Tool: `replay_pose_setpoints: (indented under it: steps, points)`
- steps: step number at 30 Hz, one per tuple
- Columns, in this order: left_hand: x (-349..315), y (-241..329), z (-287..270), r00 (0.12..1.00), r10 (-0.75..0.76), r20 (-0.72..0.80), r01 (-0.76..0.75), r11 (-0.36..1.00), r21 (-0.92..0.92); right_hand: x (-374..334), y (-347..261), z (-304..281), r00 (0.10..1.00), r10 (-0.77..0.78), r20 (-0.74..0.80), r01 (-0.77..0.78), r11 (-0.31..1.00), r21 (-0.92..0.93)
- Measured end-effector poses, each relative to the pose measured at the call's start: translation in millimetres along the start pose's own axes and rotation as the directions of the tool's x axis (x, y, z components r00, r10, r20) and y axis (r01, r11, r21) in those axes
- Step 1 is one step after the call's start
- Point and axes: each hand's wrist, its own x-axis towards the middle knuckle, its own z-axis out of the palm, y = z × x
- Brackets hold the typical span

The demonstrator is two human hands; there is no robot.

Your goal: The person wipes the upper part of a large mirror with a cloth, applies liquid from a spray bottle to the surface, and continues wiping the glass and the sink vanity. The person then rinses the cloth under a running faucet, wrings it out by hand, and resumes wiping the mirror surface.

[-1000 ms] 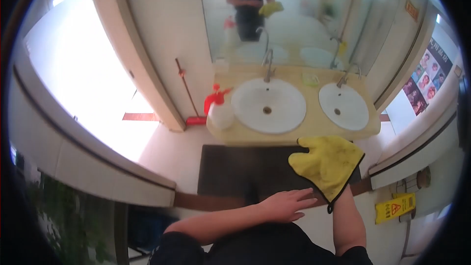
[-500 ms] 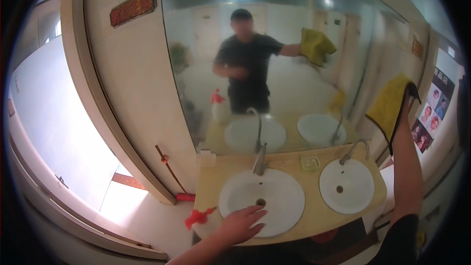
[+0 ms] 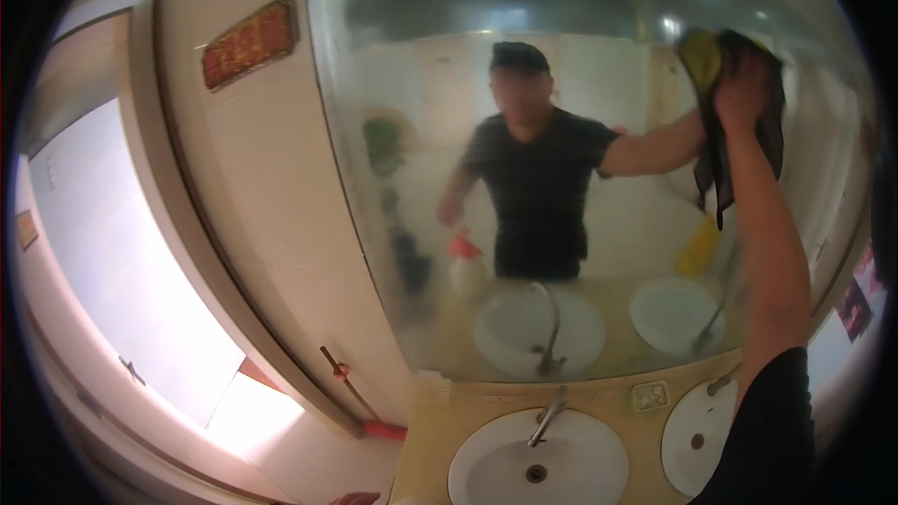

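The left hand (image 3: 356, 498) is cut off by the lower edge between 6 and 7 o'clock; only a sliver is shown, so whether it is open or closed cannot be told. At 9 o'clock a bright doorway (image 3: 140, 271) is seen, and between 10 and 11 a red plaque (image 3: 248, 45) is fixed to the wall (image 3: 253, 159). At 7 o'clock a thin brown stick (image 3: 347, 382) is seen. The middle is filled by a large mirror (image 3: 580, 168), in which a dark-shirted person (image 3: 538, 196) and a red-topped spray bottle (image 3: 465, 271) are reflected. Toward 5 o'clock a white basin (image 3: 486, 468) is set into the beige desk (image 3: 643, 440), with a metal tap (image 3: 548, 418) behind it. Nearer 4 o'clock a small dish (image 3: 650, 396) is placed just beside a second basin (image 3: 678, 468). At 2 o'clock the cloth (image 3: 770, 122), dark on the side shown, is gripped by the raised right hand (image 3: 744, 89) and held up at the mirror's right part; whether the glass is touched cannot be told.
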Motion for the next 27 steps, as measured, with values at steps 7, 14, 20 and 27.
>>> replay_pose_setpoints:
  steps: [7, 14, 20, 27]
  points:
    - [50, -34, 15, 0.998, 0.054, 0.027, -0.052, 0.997, -0.05, -109, -311, -174, 0.8, -0.6, 0.034, 0.436, 0.618, 0.654]
    - [71, -5, 18, 0.984, 0.169, 0.058, -0.164, 0.982, -0.09, -265, -311, -188, 0.078, -0.956, -0.282, 0.57, -0.19, 0.799]
    - [31, -100, 77, 0.913, 0.383, -0.139, -0.362, 0.919, 0.154, -51, -303, -184, 0.517, -0.851, 0.095, -0.143, 0.023, 0.989]
    - [85, -4, 30, 0.99, 0.142, 0.024, -0.139, 0.984, -0.107, 78, -292, -105, 0.9, -0.433, -0.043, 0.4, 0.785, 0.474]
